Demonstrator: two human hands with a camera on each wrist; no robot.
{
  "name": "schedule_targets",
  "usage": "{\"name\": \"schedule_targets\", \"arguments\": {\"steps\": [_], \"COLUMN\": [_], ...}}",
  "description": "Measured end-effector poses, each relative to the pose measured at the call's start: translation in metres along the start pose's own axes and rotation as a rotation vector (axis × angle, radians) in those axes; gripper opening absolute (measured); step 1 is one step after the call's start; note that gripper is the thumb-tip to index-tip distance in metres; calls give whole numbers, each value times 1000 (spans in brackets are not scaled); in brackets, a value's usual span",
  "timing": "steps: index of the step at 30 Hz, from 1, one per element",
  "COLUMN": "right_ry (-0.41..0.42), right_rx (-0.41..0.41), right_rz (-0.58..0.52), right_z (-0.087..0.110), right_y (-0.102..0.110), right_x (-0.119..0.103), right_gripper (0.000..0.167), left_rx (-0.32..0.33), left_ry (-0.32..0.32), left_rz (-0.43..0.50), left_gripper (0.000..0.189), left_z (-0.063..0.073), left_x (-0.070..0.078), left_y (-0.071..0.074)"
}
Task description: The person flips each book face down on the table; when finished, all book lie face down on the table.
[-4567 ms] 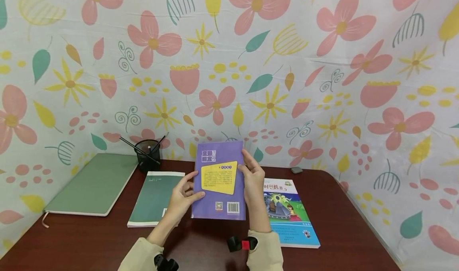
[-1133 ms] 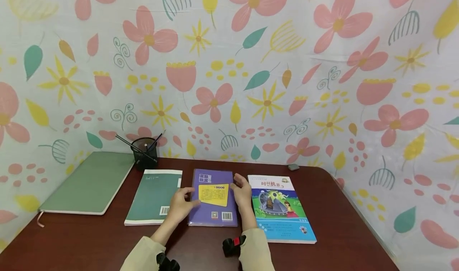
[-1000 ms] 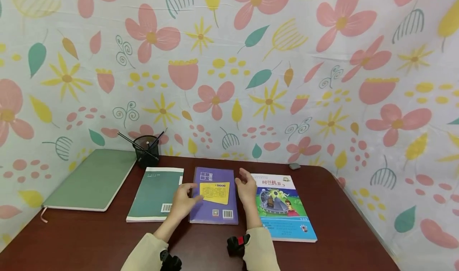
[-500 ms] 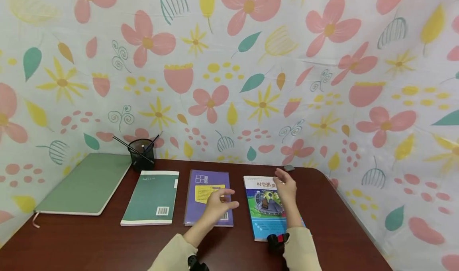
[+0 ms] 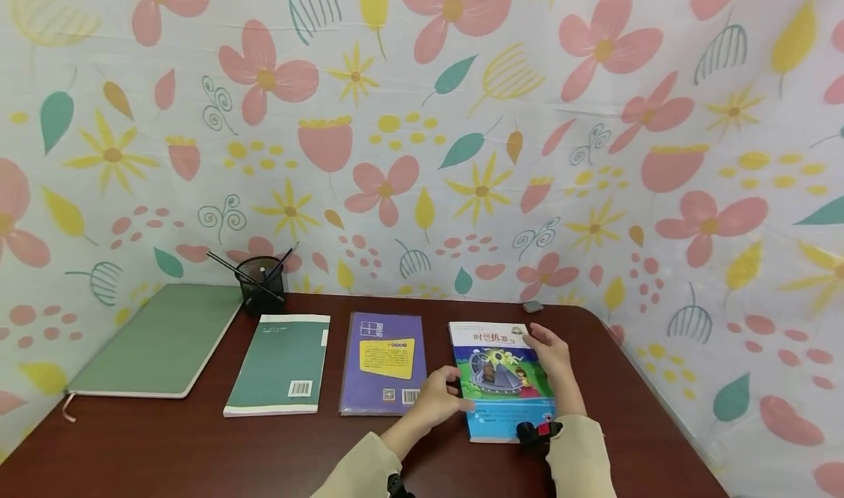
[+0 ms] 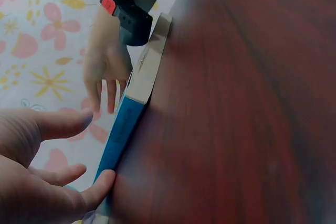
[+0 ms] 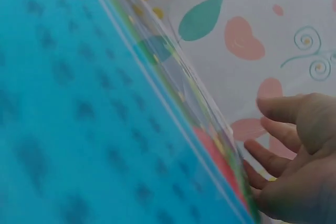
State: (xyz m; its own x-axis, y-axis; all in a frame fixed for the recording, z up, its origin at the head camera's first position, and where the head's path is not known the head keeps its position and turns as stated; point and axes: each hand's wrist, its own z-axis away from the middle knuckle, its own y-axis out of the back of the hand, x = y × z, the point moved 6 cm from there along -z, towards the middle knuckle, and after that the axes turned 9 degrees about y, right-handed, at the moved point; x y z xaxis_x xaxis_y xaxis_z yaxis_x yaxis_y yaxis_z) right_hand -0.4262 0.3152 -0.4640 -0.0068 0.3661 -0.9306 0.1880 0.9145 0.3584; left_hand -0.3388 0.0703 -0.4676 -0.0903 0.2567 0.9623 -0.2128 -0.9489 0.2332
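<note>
A book with a colourful picture cover and a blue lower part point(image 5: 491, 384) lies on the dark table, right of centre. At its left edge is my left hand point(image 5: 437, 401), fingers spread; in the left wrist view one fingertip point(image 6: 105, 179) touches the blue spine point(image 6: 119, 127) while the thumb stands off. My right hand point(image 5: 554, 351) is at the book's right edge, fingers loosely bent. The right wrist view has this hand point(image 7: 299, 156) beside the cover's edge, with no grip seen. A purple book point(image 5: 382, 362) lies just left of my left hand.
Left of the purple book lies a dark green book point(image 5: 280, 366). A large light-green notebook point(image 5: 158, 340) is at the far left, beside a black mesh pen holder point(image 5: 261, 285). A small grey object point(image 5: 532, 307) sits at the back edge, before a flowered cloth point(image 5: 422, 117).
The purple book, earlier held up in both hands, now lies flat on the table. Both hands have let it go and moved right, to the sides of the colourful book.
</note>
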Motion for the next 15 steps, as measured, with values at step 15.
{"name": "schedule_targets", "arguments": {"steps": [15], "right_ry": [-43], "right_rx": [-29], "right_rz": [90], "right_z": [7], "right_y": [-8], "right_x": [13], "right_gripper": [56], "left_rx": [40], "left_ry": [-2], "left_rz": [-28], "left_gripper": [72], "left_z": [-3], "left_x": [-4], "left_y": [-8]}}
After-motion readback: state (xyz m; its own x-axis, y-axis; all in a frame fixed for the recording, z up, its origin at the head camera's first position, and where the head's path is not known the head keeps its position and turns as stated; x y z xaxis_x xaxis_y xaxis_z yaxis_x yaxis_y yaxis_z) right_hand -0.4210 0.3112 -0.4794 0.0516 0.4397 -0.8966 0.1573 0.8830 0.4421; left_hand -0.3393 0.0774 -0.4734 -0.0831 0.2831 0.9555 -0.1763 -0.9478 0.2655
